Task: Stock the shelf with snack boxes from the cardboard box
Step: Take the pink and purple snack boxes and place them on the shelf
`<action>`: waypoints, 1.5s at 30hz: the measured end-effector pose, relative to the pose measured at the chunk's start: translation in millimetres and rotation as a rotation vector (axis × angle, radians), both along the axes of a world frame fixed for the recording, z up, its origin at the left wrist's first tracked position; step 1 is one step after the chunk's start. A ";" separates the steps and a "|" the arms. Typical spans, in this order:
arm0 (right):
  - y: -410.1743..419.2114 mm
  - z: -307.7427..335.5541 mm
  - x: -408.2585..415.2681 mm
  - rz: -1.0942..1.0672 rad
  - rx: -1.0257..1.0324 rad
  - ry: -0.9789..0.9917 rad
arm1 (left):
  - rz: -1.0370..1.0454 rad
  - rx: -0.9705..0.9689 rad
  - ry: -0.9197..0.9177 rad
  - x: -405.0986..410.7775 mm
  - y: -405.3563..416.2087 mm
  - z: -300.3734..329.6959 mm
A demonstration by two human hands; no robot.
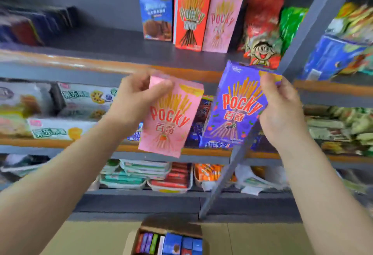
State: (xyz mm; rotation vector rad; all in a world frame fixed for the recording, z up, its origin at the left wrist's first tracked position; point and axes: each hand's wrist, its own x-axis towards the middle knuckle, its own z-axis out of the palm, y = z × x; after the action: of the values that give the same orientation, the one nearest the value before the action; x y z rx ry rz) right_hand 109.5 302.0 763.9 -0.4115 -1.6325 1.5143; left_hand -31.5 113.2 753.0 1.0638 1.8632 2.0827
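Left hand (134,95): fingers pinch the pink snack box (171,116) at its top. Right hand (282,111): fingers pinch the purple snack box (236,105). Both boxes are held below the shelf (121,53); the cardboard box (171,232) sits below.

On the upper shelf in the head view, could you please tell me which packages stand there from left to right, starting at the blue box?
Blue cookie box → red Pocky box → pink Pocky box → red snack bag with a cartoon child → green snack bag.
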 end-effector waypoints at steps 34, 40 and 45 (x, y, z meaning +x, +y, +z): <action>150.0 51.1 -185.1 -0.174 0.372 -0.606 | 0.237 -0.596 0.355 -214.9 146.4 66.3; 148.7 51.1 -192.4 -0.236 0.405 -0.545 | 0.232 -0.784 0.508 -196.1 144.9 68.7; 131.1 55.1 -197.1 -0.237 0.488 -0.532 | 0.209 -0.782 0.496 -189.4 145.9 69.4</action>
State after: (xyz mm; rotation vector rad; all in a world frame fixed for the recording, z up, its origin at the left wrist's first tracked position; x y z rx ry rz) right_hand -87.6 433.1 819.0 -0.7423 -2.1964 0.8218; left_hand -220.9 259.1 822.5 1.2398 2.7571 0.9748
